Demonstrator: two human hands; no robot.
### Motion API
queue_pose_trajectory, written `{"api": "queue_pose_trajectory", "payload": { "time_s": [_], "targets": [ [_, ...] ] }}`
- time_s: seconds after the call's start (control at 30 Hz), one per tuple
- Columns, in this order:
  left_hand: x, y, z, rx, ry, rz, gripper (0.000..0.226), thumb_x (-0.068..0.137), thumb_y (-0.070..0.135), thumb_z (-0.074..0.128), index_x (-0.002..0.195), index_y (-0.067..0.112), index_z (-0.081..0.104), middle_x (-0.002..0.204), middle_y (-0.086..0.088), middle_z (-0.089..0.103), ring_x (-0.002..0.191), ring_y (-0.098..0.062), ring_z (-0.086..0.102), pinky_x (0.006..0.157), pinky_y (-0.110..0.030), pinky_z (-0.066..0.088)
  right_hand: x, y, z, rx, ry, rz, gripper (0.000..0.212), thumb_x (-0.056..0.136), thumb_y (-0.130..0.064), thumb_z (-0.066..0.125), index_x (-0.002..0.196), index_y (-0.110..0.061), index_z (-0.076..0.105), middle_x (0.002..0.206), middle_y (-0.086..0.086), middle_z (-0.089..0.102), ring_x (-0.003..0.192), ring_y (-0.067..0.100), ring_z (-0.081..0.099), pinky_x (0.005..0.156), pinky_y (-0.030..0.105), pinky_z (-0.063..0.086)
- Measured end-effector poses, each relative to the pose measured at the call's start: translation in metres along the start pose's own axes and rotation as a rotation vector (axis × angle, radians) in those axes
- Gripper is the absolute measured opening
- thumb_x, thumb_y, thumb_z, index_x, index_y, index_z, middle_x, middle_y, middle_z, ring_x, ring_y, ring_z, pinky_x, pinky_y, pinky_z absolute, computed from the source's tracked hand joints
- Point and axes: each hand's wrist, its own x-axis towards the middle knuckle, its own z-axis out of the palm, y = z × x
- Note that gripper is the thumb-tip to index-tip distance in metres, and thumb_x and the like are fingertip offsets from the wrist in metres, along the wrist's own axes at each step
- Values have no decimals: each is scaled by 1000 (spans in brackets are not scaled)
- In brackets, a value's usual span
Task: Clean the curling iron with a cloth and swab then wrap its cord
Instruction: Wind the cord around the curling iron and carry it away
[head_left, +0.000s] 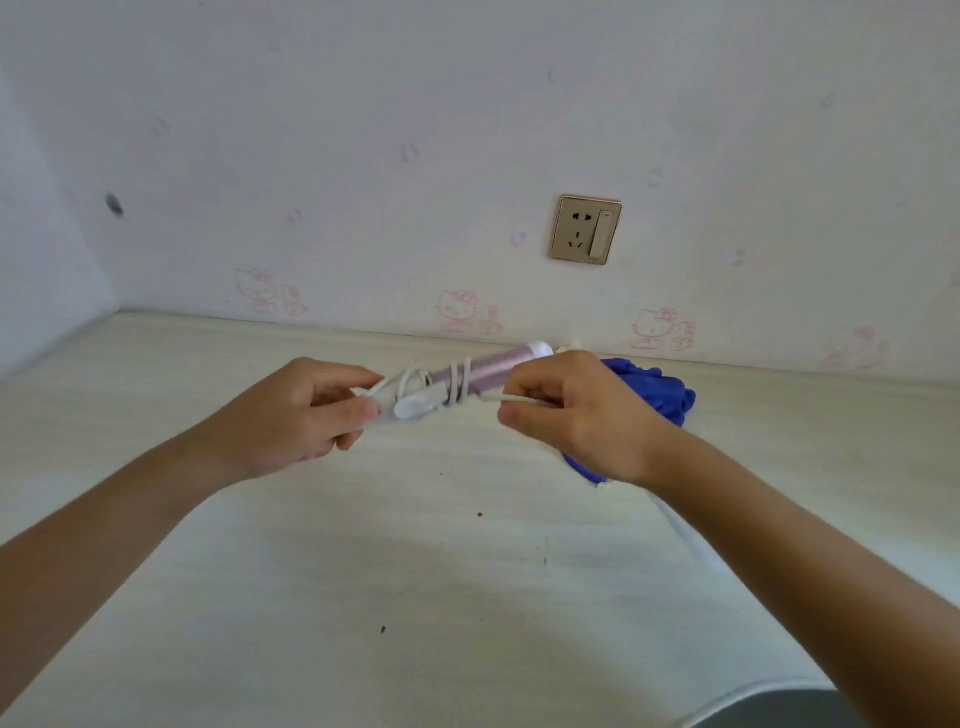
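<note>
Curling iron, one: held roughly level between the two hands, above the tabletop. The barrel is a smooth cylinder, pale lilac-pink with a metallic sheen. It has a rounded white cap at the end nearest the right hand and a white plastic handle toward the left hand.

Left hand: fingers and thumb curl round the handle end, gripping it.

Cord, one: thin, white, round in section. At least three turns lie round the barrel between the hands, some crossing.

Right hand: thumb and curled fingers pinch a free stretch of cord just right of the turns.

Cloth, one: deep blue, soft, crumpled in a heap on the table, behind the right hand and partly hidden by it.

Table: pale wood-grain surface, matt, a few dark specks, under both hands.

Wall socket, one: square gold-toned plate, above the right hand.

Wallpaper: pale, with four pink cartoon-cat prints low down, the rightmost faint
</note>
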Motion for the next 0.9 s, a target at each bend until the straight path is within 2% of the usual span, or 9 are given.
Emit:
{"api": "queue_pose_trajectory", "payload": {
  "time_s": [0.13,0.3,0.37,0.47,0.53,0.6,0.73,0.83,0.9],
  "targets": [
    [-5,0,-10,74,-277,-91,34,92,45,59,103,18,77,62,0,55,46,-16,36,44,-24,30,10,6,-19,-10,-22,-16,15,88,-18,78,74,-13,74,62,0,64,56,7,51,57,25,46],
    [-11,-8,-16,-122,-446,-38,47,93,53,66,109,10,75,65,-4,55,40,-13,35,43,-20,30,14,26,-19,192,-103,55,19,90,-14,77,71,-13,74,60,-6,60,56,7,47,56,21,40],
    [-13,-15,-10,-325,-365,-1,48,91,48,71,112,4,73,64,-7,55,38,-13,34,42,-16,32,10,30,-14,168,-80,61,33,100,-12,65,70,-22,72,58,-12,57,53,7,43,54,21,37],
    [-8,-18,1,-489,-124,-15,39,89,37,67,112,5,70,65,-11,56,37,-12,34,40,-14,31,0,16,0,-100,-177,213,47,105,-47,50,75,-21,75,59,-7,52,47,7,42,51,21,38],
    [-2,-15,9,-417,11,-27,34,88,39,63,105,11,72,66,-9,56,40,-13,34,41,-17,29,-7,4,16,-302,-288,186,47,104,-49,49,75,-19,73,69,-7,63,58,5,55,55,16,41],
    [2,-12,17,-199,57,-8,26,93,37,60,104,20,76,65,-5,56,43,-15,36,42,-20,29,-10,-12,21,-334,-296,115,44,102,-43,53,73,-13,66,67,-13,63,59,2,54,54,16,41],
    [-1,-10,19,144,-196,-43,22,96,38,56,103,36,77,62,2,56,49,-12,42,47,-24,34,4,-20,-7,-250,-200,19,36,94,-31,71,63,-14,63,54,-6,51,47,5,42,50,18,37],
    [-9,-11,13,-111,-499,-85,31,97,47,62,108,21,77,64,2,55,43,-13,37,43,-21,30,13,-5,-25,8,-137,63,27,88,-30,80,71,-10,73,62,21,53,57,18,42,58,29,40],
    [-11,-13,8,-290,-500,-78,45,94,50,68,111,8,75,65,-3,57,40,-13,38,41,-18,30,11,8,-25,122,-119,88,41,89,-35,78,75,3,69,60,23,44,57,21,38,56,30,35]
  ]
}}
